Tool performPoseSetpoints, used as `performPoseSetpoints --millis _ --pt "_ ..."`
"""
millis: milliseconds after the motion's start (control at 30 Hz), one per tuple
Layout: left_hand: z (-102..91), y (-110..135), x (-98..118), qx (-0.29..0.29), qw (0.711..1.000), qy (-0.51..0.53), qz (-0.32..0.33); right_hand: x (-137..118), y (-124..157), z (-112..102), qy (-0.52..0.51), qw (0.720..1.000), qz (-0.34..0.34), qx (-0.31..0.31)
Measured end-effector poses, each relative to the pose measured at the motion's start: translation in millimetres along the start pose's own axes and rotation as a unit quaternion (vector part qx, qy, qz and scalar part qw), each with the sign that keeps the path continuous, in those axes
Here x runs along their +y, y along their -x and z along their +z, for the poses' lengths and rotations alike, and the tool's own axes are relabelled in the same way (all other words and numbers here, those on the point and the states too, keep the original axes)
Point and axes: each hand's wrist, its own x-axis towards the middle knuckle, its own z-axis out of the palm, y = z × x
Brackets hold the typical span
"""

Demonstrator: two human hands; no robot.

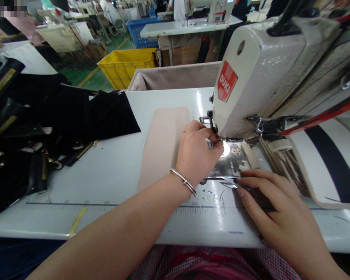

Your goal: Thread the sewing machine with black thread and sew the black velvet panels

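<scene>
My left hand (196, 149), with a bangle at its wrist, reaches to the needle area of the sewing machine (251, 74). Its thumb and forefinger are pinched together beside the presser foot; what is between them, if anything, is too small to make out. Low over the table, my right hand (275, 202) is curled round small thread snips (230, 183), whose blades point left out of its fingers near the metal needle plate (229, 165). Under and left of my left wrist lies a flat beige panel (160, 144).
Black fabric pieces (111, 112) with straps and metal fittings are heaped at the left. White panels with a dark stripe (329, 159) lie right of the machine. A fabric-lined bin (177, 76) and a yellow crate (125, 64) stand behind the white table (116, 171).
</scene>
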Motion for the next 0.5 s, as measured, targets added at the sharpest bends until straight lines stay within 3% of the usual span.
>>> performPoseSetpoints --millis 500 --pt "0.5 -0.2 2.7 -0.011 1.0 -0.003 -0.002 1.2 -0.1 -1.3 0.006 1.0 -0.015 -0.001"
